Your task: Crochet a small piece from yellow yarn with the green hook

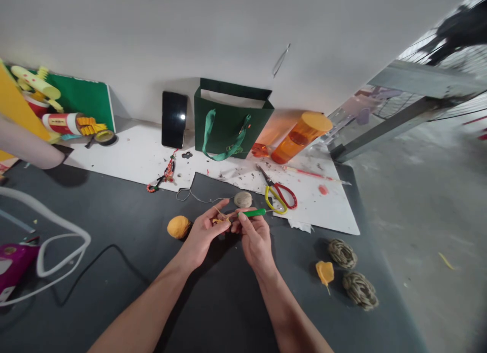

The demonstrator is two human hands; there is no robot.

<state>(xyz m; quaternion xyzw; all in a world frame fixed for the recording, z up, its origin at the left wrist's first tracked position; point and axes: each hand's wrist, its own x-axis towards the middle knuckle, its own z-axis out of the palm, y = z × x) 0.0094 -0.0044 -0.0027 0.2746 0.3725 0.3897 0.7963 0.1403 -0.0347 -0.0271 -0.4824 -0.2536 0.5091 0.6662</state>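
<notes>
My right hand (255, 235) is closed around a crochet hook with a green handle (252, 212). In my left hand (201, 235), finger and thumb pinch a small yellow crochet piece (221, 220), with a strand of yarn running over the forefinger. Both hands meet over the dark table, and the hook's working tip is hidden among the fingers. Beside my left hand lies a ball of yellow yarn (178, 226). Just beyond the fingers sits a beige yarn ball (243, 199). Scissors with red and yellow handles (280, 195) lie beyond my right hand.
Against the wall stand a dark green paper bag (232, 122), a black phone (174, 119) and an orange bottle (300, 137). A beaded string (165, 174) lies on the white board (129, 149). To the right are a yellow crocheted piece (324, 273) and two grey-green yarn bundles (360, 290).
</notes>
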